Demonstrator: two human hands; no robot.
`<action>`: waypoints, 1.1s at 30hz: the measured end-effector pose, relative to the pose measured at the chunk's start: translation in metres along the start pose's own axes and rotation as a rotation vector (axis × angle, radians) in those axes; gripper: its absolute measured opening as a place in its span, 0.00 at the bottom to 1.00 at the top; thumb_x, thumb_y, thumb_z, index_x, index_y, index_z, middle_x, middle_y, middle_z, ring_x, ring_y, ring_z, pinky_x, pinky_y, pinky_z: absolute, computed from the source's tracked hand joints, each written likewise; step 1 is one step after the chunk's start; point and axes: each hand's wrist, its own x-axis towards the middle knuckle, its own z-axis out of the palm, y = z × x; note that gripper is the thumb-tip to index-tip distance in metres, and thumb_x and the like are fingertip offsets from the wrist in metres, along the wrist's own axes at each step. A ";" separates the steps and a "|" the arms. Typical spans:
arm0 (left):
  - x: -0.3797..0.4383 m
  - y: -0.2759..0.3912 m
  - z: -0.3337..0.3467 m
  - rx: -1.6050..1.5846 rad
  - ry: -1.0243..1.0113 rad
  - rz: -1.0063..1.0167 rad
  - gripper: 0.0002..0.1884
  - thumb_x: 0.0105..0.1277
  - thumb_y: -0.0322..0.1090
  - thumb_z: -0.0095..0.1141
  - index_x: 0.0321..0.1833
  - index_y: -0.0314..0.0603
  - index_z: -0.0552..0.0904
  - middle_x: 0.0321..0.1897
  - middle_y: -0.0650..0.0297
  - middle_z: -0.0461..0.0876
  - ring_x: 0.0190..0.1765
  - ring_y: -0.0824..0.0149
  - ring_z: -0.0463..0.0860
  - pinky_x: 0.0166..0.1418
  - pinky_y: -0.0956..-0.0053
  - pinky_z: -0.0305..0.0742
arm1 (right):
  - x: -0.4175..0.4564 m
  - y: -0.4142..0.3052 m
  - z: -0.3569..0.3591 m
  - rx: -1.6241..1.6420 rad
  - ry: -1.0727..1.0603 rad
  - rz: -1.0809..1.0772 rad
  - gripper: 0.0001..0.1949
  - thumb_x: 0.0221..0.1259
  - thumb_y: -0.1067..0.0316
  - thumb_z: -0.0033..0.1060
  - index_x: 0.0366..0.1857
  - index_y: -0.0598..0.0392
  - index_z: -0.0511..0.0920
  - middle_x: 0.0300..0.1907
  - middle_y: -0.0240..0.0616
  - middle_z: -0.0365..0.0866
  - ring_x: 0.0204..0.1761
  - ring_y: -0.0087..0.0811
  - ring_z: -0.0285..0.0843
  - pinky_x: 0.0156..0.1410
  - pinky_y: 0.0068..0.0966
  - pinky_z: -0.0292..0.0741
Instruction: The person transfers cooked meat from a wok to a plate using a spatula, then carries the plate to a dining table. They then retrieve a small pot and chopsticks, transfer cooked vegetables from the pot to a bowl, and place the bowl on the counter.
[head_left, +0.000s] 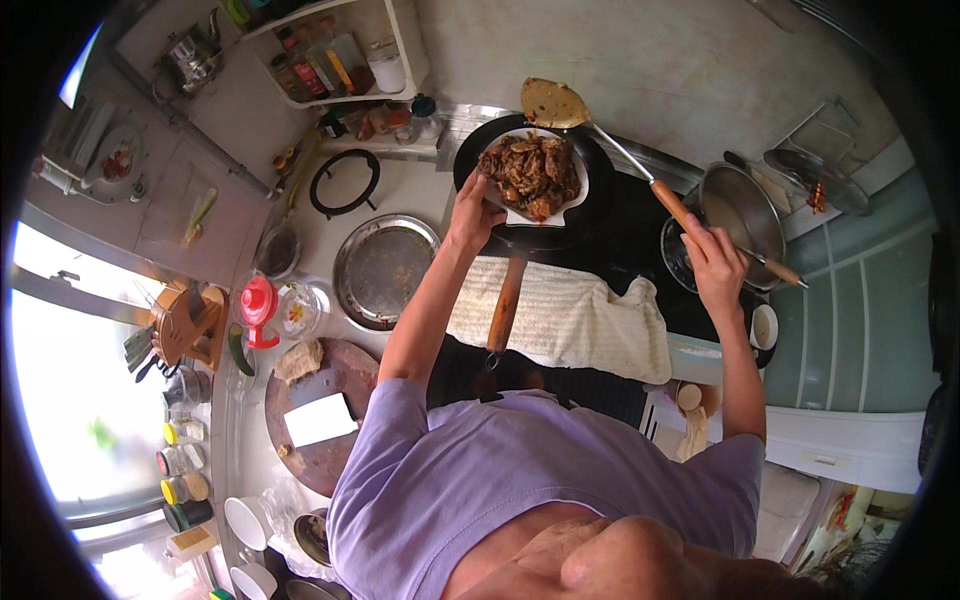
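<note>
My left hand (475, 213) grips the left rim of a white dish (580, 196) heaped with browned, sauced meat pieces (531, 174). The dish is over a black wok (459, 150), whose wooden handle (507, 304) points toward me. My right hand (714, 259) is closed around the wooden handle of a metal wok spatula (555, 103). The spatula's sauce-smeared blade is raised just beyond the dish, near the wall. Whether the dish touches the wok cannot be told.
A cream towel (570, 315) lies along the stove's front. A steel pot (739, 214) stands right, a round metal tray (385, 270) and black ring (345, 182) left. A cleaver (321, 420) lies on a round chopping board (300, 469). Bottles (307, 71) fill a wall shelf.
</note>
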 end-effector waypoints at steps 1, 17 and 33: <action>-0.002 0.000 0.001 -0.005 0.016 -0.002 0.19 0.77 0.40 0.38 0.68 0.57 0.67 0.49 0.66 0.81 0.36 0.69 0.83 0.27 0.75 0.75 | -0.002 0.000 0.001 0.019 -0.007 0.025 0.18 0.52 0.72 0.69 0.50 0.50 0.82 0.26 0.34 0.74 0.25 0.33 0.75 0.29 0.29 0.74; -0.033 0.030 -0.040 0.040 0.117 0.096 0.18 0.75 0.44 0.44 0.64 0.55 0.72 0.39 0.68 0.83 0.25 0.74 0.76 0.29 0.77 0.74 | 0.024 0.054 0.018 0.532 -0.518 0.745 0.19 0.50 0.68 0.68 0.48 0.60 0.82 0.24 0.32 0.80 0.23 0.18 0.71 0.27 0.18 0.66; -0.115 0.087 -0.094 0.047 0.185 0.318 0.18 0.76 0.39 0.42 0.66 0.47 0.69 0.47 0.66 0.82 0.31 0.73 0.81 0.28 0.78 0.74 | 0.116 0.036 0.103 0.824 -1.066 0.893 0.13 0.57 0.64 0.64 0.41 0.60 0.82 0.14 0.29 0.69 0.12 0.13 0.58 0.15 0.15 0.50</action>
